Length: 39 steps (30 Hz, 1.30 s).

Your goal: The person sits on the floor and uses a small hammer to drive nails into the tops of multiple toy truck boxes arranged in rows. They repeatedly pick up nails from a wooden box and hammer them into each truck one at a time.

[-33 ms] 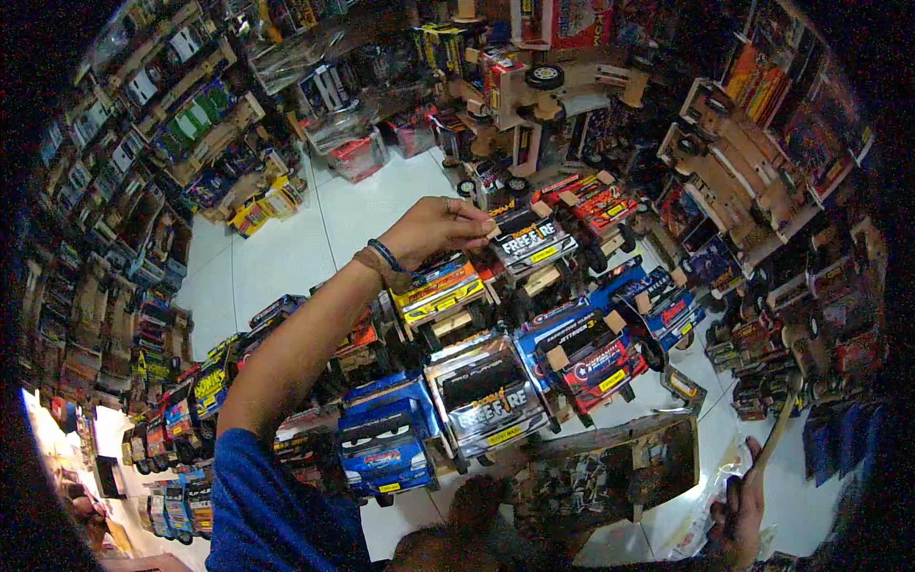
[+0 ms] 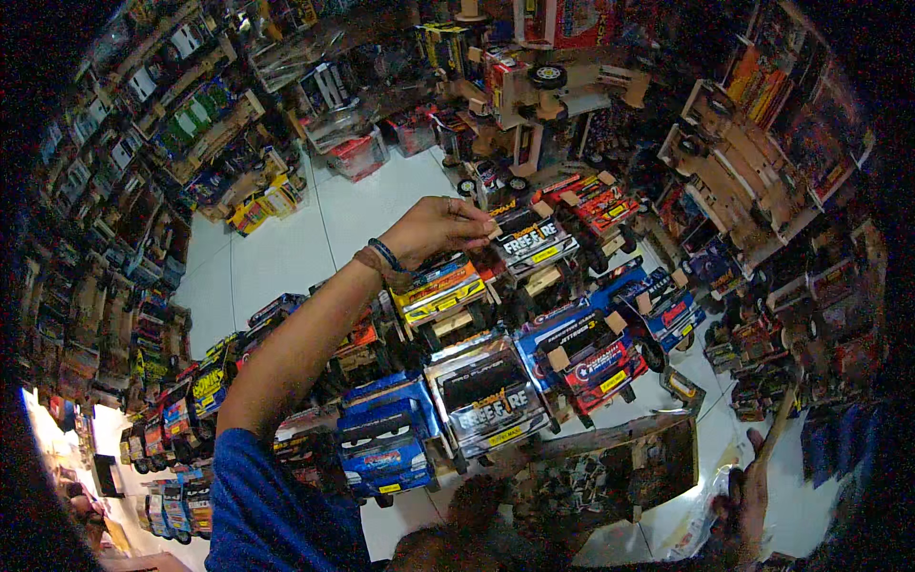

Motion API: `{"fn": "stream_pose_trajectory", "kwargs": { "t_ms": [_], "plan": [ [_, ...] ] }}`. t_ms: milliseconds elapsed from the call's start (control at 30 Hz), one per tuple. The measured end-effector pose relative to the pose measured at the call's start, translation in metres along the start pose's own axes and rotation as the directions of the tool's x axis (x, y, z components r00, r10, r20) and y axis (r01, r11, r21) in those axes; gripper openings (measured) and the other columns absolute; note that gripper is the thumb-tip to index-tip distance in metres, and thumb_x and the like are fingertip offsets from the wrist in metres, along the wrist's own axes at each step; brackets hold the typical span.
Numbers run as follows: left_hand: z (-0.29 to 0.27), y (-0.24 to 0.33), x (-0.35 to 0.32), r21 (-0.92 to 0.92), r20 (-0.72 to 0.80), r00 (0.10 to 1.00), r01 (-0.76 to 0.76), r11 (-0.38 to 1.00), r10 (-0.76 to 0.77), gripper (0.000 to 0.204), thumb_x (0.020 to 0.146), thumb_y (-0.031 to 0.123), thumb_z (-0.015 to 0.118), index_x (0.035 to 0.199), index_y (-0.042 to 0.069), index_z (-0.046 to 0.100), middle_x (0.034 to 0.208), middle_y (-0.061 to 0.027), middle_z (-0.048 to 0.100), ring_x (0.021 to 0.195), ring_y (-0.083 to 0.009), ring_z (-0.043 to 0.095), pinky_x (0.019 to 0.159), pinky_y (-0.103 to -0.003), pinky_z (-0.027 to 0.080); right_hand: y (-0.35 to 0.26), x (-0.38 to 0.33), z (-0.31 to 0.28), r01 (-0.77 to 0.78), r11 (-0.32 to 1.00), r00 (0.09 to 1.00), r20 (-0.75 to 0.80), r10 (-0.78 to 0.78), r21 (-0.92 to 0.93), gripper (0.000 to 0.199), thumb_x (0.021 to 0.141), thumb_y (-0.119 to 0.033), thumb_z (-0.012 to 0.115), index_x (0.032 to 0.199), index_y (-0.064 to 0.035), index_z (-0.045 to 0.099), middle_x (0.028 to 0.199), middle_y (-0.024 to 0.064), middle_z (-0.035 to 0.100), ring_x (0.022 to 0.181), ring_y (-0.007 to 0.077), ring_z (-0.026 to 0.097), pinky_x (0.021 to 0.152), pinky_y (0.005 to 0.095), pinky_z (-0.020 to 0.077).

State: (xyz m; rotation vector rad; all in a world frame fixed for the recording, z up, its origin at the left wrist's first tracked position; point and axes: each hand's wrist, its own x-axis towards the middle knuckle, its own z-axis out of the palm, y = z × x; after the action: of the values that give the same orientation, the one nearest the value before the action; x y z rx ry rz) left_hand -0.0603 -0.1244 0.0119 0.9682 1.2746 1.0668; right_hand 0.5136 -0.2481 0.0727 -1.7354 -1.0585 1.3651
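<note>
My left hand (image 2: 443,234) reaches out over the rows of toy trucks. Its thumb and fingertips pinch a small wooden block (image 2: 494,231) against the side of a black-and-silver toy truck (image 2: 534,240). Similar blocks stick out from the cabs of neighbouring trucks, such as the red-and-orange one (image 2: 600,205). Just below my left wrist stands a yellow-and-orange toy truck (image 2: 440,294). At the lower right, my right hand (image 2: 742,510) is dim and partly in shadow, closed around a thin wooden stick (image 2: 783,419) that points away from me.
Nearer stand a larger silver-and-black truck (image 2: 488,396), a blue truck with eyes (image 2: 383,446) and a blue-and-red truck (image 2: 596,362). An open wooden box (image 2: 686,458) of small dark parts lies in front. Stacked toy trucks (image 2: 195,119) line the left; wooden truck bodies (image 2: 729,157) rise at right.
My right hand and the stick have shifted very slightly. My left hand stays at the same truck, still pinching the block.
</note>
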Motion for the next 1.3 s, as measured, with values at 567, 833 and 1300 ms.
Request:
{"fn": "stream_pose_trajectory", "kwargs": {
  "t_ms": [567,833,1300],
  "plan": [
    [-0.012,-0.008,0.010,-0.085,0.086,0.996,0.026,0.996,-0.019,0.023,0.093,0.012,0.069,0.108,-0.005,0.064,0.108,-0.0115,0.070,0.099,-0.0166,0.069,0.091,-0.024,0.056,-0.129,0.072,0.167,0.520,0.771,0.808,0.503,-0.306,-0.368,0.048,0.103,-0.029,0.053,0.146,-0.0103,0.044,0.106,0.0032,0.064,0.066,0.0076,0.053,0.058,0.0245,0.0471],
    [-0.015,-0.012,0.014,-0.115,0.096,0.995,0.006,0.993,0.005,0.020,0.092,0.008,0.069,0.106,-0.006,0.065,0.108,-0.0151,0.070,0.099,-0.0198,0.070,0.088,-0.024,0.058,-0.126,0.100,0.222,0.872,0.290,0.486,0.627,-0.609,-0.394,0.048,0.103,-0.021,0.053,0.148,-0.0078,0.041,0.122,0.0207,0.066,0.100,0.0303,0.068,0.086,0.0388,0.0519],
    [-0.020,-0.009,0.014,-0.190,0.143,0.990,0.044,0.981,-0.017,0.013,0.092,0.003,0.067,0.102,-0.005,0.065,0.112,-0.0161,0.068,0.105,-0.0225,0.068,0.092,-0.028,0.058,-0.107,0.124,0.258,0.908,0.035,0.368,0.758,-0.538,-0.417,0.058,0.098,-0.011,0.056,0.152,-0.0226,0.038,0.107,0.0242,0.067,0.077,0.0414,0.067,0.066,0.0455,0.0522]
  ]
}}
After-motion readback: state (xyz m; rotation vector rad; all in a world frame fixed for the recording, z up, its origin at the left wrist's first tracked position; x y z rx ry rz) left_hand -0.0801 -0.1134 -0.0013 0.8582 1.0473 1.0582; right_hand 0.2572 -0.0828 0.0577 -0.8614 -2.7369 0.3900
